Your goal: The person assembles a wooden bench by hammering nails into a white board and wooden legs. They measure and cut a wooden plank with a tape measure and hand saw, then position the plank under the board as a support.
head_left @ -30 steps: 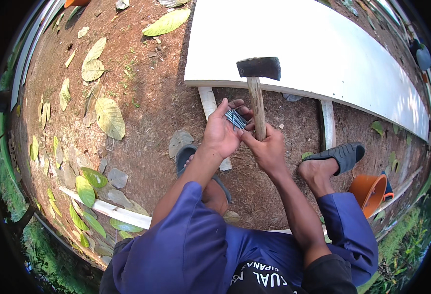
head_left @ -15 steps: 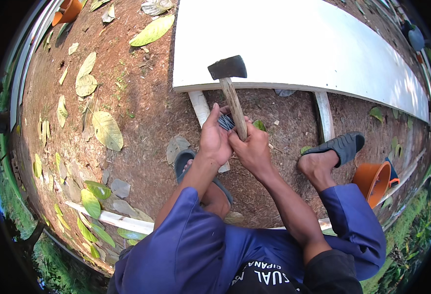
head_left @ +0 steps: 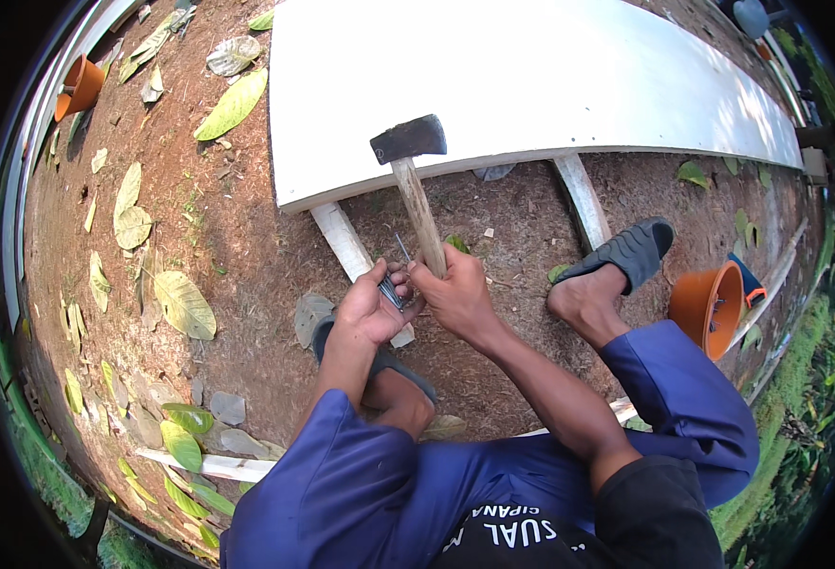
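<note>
Nails are sitting bunched in our left hand, just off the white board's near edge. Our right hand is gripping the hammer handle; we are best picking one nail out cleanly, holding the rest pinched.

The scene lies outdoors on bare reddish-brown dirt ground, in daylight with dappled shade. A large flat white board rests on pale wooden battens laid on the dirt. Left of the board, yellow-green fallen leaves and flat grey stones lie scattered. Right of the board stands an orange plastic pot, with green grass beyond it. Far left of the board sits a second orange pot.
</note>
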